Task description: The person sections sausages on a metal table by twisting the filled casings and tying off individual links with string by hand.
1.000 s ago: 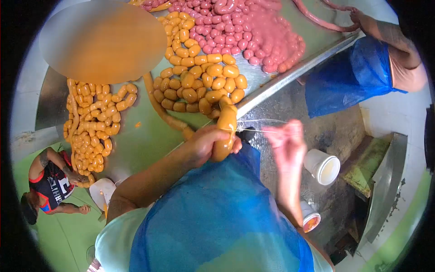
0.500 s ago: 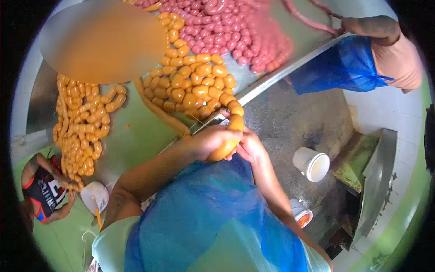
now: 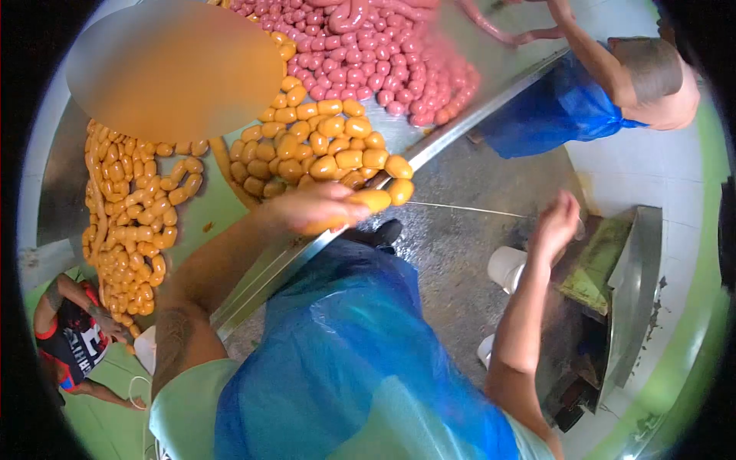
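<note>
My left hand (image 3: 310, 207) is wrapped round an orange sausage (image 3: 371, 201) at the near end of a linked chain, just over the metal table edge. From the sausage link a thin white string (image 3: 468, 207) runs taut to my right hand (image 3: 558, 222), which is closed on it out to the right above the floor. The rest of the linked orange sausages (image 3: 337, 149) lies heaped on the table in front of my left hand.
Pink sausage links (image 3: 360, 61) are piled farther back. More orange links (image 3: 130, 222) lie at left by a co-worker (image 3: 77, 330). Another person in a blue apron (image 3: 544, 107) works at upper right. A white bucket (image 3: 504, 268) stands on the floor below my right hand.
My hands were together on the sausage. Now the right hand has swung far right, drawing the string out, while the left has moved left, still holding sausage. The co-worker's arm at left has stretched out.
</note>
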`<state>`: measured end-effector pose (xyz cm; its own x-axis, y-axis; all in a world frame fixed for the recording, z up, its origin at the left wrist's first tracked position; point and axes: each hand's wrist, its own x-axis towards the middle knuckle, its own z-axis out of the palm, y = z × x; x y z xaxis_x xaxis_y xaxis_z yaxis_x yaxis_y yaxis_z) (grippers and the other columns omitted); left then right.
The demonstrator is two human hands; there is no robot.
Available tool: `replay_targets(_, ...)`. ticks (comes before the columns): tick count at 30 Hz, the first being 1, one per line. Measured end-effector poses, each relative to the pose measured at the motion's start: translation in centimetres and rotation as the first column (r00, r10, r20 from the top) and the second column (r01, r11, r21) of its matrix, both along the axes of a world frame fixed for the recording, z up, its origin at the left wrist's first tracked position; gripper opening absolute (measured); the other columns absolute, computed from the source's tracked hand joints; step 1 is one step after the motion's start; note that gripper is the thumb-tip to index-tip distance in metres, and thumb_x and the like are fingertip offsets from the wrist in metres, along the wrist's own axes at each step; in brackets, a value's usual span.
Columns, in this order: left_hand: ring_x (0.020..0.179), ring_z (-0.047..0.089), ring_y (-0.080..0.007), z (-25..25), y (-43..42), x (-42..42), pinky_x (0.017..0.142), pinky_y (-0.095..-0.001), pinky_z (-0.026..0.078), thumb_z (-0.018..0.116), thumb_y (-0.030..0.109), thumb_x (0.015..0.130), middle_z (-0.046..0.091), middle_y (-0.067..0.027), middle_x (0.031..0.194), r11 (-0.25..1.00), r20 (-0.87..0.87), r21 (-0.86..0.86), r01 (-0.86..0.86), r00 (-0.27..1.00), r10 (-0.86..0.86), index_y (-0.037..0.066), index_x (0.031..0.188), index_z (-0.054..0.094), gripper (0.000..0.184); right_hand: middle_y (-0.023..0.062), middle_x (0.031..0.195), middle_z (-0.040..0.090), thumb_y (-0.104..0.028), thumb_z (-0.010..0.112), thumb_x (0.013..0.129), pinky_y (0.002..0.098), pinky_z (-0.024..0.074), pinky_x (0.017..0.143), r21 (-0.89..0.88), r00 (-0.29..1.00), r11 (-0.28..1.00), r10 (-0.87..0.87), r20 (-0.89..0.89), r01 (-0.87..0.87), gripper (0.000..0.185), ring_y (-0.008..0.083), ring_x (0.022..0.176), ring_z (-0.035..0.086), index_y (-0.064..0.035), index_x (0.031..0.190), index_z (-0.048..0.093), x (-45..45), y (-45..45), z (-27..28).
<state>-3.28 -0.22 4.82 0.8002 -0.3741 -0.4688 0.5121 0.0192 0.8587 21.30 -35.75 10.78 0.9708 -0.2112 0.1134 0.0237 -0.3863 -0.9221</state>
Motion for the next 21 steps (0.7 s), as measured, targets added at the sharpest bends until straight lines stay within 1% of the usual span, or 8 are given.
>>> replay_targets(1,0.059,0.050,-0.0077,0.7,-1.9,0.8,0.055,-0.0244,0.042,0.053,0.033,0.099,0.052,0.0024,0.071,0.967,-0.002,-0.255,-0.006,1.000,0.005,0.007,0.092,0.059,0.028,0.0073,0.095,0.063,0.003,0.053,0.079,0.0305,0.0487,0.078,-0.548,0.838,0.802,0.454,0.303,-0.236,0.030,0.0207,0.085,0.061,-0.0031,0.106,0.062,-4.3,5.0,2.6)
replay_targets(3,0.058,0.051,-0.0101,0.8,-7.4,0.8,0.054,-0.0271,0.043,0.051,0.034,0.100,0.053,0.0020,0.069,0.984,0.158,0.069,-0.167,0.975,0.154,0.009,0.090,0.059,0.028,0.0107,0.111,0.063,0.006,0.052,0.074,0.0364,0.0489,0.088,-0.639,0.430,0.350,0.902,0.033,-0.685,0.026,0.0250,0.106,0.060,-0.0010,0.095,0.065,-10.9,9.3,3.3)
replay_targets(6,0.060,0.054,-0.0099,2.6,-9.9,0.3,0.057,-0.0245,0.045,0.055,0.033,0.097,0.058,-0.0004,0.075,0.918,0.112,-0.092,-0.385,0.912,0.394,0.006,0.094,0.059,0.028,0.0144,0.107,0.063,0.005,0.055,0.078,0.0362,0.0556,0.064,0.683,0.346,0.593,0.805,-0.482,-0.426,0.022,0.0224,0.076,0.066,-0.0009,0.097,0.065,-14.2,9.3,-5.6)
replay_targets(9,0.066,0.058,-0.0189,2.9,-7.3,-1.7,0.060,-0.0302,0.049,0.051,0.034,0.097,0.062,-0.0098,0.081,0.654,-0.426,-0.573,-0.494,0.861,0.277,0.002,0.103,0.060,0.033,0.0113,0.087,0.066,-0.004,0.057,0.089,0.0244,0.0497,0.047,0.946,-0.051,0.291,0.952,-0.301,-0.145,0.028,0.0157,0.065,0.065,-0.0011,0.116,0.058,-16.0,14.5,-2.1)
replay_targets(12,0.067,0.061,-0.0203,6.6,-6.3,-3.7,0.066,-0.0319,0.051,0.053,0.031,0.095,0.062,-0.0130,0.078,0.593,-0.579,-0.511,-0.622,0.759,0.297,-0.001,0.100,0.060,0.033,0.0156,0.096,0.067,-0.007,0.055,0.094,0.0291,0.0552,0.059,0.687,-0.288,0.068,0.875,-0.389,-0.724,0.021,0.0194,0.079,0.068,-0.0007,0.114,0.059,-14.4,15.8,-1.1)
replay_targets(15,0.078,0.060,-0.0236,6.5,-7.3,-4.3,0.077,-0.0361,0.049,0.047,0.020,0.092,0.061,-0.0141,0.090,0.555,-0.373,-0.428,-0.713,0.699,0.610,-0.001,0.102,0.057,0.025,0.0113,0.091,0.067,-0.015,0.057,0.096,0.0398,0.0537,0.083,0.958,0.550,0.241,0.827,-0.119,-0.154,0.011,0.0253,0.098,0.067,-0.0046,0.096,0.054,-16.1,13.4,-0.6)
replay_targets(17,0.077,0.060,-0.0238,3.8,-7.2,-3.7,0.077,-0.0363,0.049,0.045,0.019,0.093,0.061,-0.0137,0.087,0.606,-0.310,-0.428,-0.671,0.739,0.598,-0.001,0.099,0.058,0.025,0.0043,0.070,0.053,-0.011,0.051,0.096,0.0396,0.0568,0.070,0.985,0.681,0.153,0.713,-0.166,0.079,0.005,0.0197,0.066,0.060,-0.0055,0.096,0.051,-13.6,9.2,-2.6)
replay_targets(21,0.067,0.054,-0.0120,1.2,-1.6,0.9,0.064,-0.0249,0.046,0.044,0.036,0.100,0.057,-0.0021,0.073,0.838,-0.302,-0.315,-0.446,0.884,0.356,0.003,0.088,0.060,0.039,-0.0020,0.059,0.042,-0.008,0.046,0.094,0.0289,0.0357,0.048,0.614,0.850,0.766,0.182,-0.494,0.193,0.010,0.0133,0.050,0.040,-0.0080,0.088,0.054,-2.1,-1.8,-7.5)
